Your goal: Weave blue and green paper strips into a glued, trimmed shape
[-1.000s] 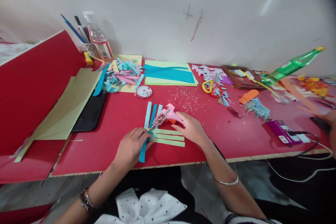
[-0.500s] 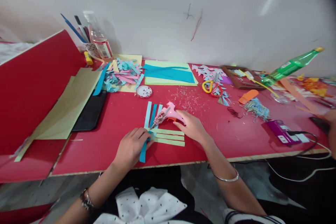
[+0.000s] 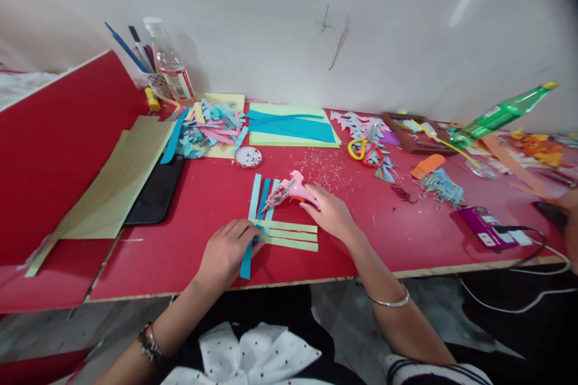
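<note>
The right hand [image 3: 332, 216], at the centre of the frame, is wrapped round the handle of a pink glue gun [image 3: 285, 189]. Compared with half a second ago, the gun has shifted slightly up the frame: its nozzle [image 3: 264, 209] was down at the left fingertips and is now apart from them, above the upper set of strips. That leaves the crossing in plainer view, and I judge the nozzle to be off that spot for the moment.

The left hand [image 3: 226, 248], lower centre, is in the same place, its fingertips on the crossing. I cannot tell whether its grip pinches a strip or only presses the paper down. Pale green strips [image 3: 295, 235] run from there toward the right of the frame, blue strips [image 3: 264, 195] stand upward, and a darker blue strip [image 3: 246, 261] slants down beside the fingers.

All these strips lie on the red table [image 3: 217, 192]. A round white lid [image 3: 248, 157] sits above them.
</note>
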Demonstrator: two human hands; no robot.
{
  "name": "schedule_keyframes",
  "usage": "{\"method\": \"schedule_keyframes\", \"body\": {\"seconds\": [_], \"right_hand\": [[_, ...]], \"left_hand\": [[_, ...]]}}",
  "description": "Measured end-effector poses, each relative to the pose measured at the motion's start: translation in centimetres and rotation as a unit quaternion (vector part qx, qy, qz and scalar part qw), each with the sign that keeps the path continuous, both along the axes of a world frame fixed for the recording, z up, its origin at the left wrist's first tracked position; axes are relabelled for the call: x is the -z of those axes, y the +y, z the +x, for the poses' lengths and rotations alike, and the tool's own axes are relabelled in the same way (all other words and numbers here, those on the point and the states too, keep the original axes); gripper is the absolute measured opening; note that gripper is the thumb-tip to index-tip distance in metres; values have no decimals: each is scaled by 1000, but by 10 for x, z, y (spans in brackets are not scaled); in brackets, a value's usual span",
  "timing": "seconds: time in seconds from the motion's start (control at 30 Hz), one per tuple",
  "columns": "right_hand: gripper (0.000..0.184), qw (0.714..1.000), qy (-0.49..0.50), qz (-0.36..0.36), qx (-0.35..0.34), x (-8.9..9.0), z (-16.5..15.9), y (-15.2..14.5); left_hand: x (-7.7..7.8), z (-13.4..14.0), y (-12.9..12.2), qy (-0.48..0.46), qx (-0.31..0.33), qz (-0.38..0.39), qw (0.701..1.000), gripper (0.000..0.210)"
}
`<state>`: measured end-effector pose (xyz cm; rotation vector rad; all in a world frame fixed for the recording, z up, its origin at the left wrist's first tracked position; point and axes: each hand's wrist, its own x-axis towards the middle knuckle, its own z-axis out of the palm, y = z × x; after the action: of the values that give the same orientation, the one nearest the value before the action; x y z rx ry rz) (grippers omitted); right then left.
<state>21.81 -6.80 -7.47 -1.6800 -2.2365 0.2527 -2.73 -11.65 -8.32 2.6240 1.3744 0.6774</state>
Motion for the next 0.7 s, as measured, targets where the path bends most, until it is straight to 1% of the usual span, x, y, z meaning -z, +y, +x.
{"method": "schedule_keyframes", "body": {"seconds": [0.23, 0.7], "right_hand": [[42, 1000, -8, 1, 22, -2, -1, 5], [41, 999, -28, 15, 42, -5, 0, 16]], "left_hand": [[0, 0, 0, 3, 0, 9, 1000, 15], [2, 0, 0, 6, 0, -6, 1000, 15]]}}
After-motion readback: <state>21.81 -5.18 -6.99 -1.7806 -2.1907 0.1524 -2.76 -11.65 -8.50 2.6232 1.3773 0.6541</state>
